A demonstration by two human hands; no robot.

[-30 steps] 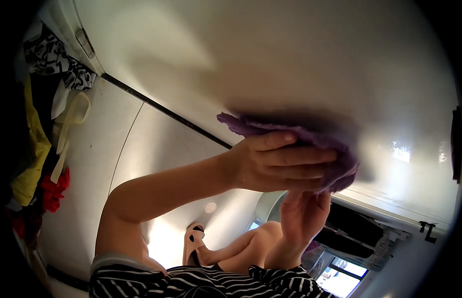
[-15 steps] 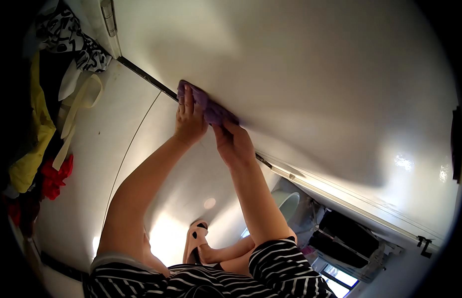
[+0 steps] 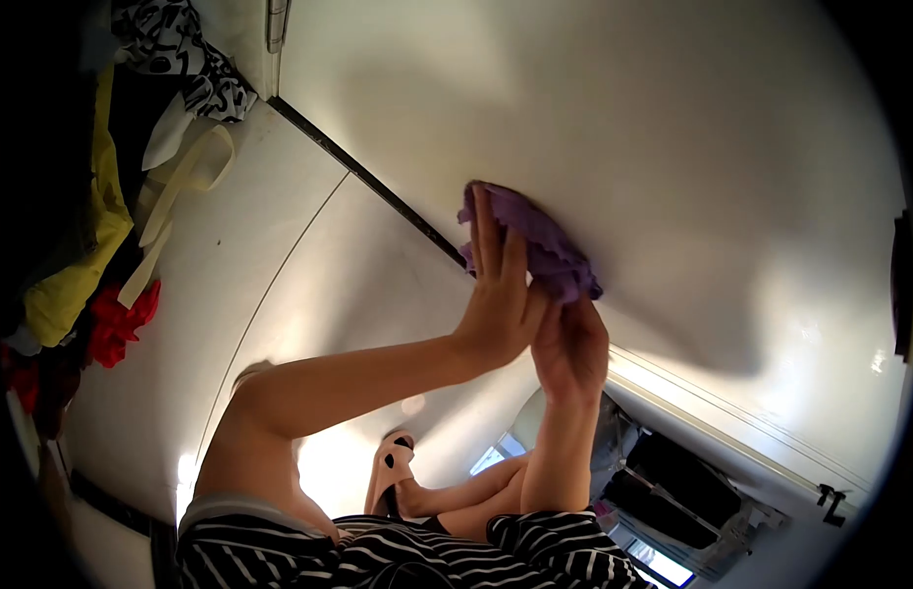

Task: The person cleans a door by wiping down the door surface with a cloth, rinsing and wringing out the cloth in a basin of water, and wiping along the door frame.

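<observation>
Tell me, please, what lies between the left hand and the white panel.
A purple cloth lies between the left hand and the white panel; this shows in the head view.

The left hand (image 3: 498, 306) is pointing its fingers (image 3: 487, 231) straight, slightly parted, the elbow (image 3: 252, 398) bending well behind them; beside their base, the right hand (image 3: 571, 348) is curling, its forearm (image 3: 560, 456) standing below.

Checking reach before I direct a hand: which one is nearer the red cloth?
Left. The left hand, on the purple cloth, is right of the red cloth in view; the right hand, at the purple cloth's lower edge, is farther right.
</observation>
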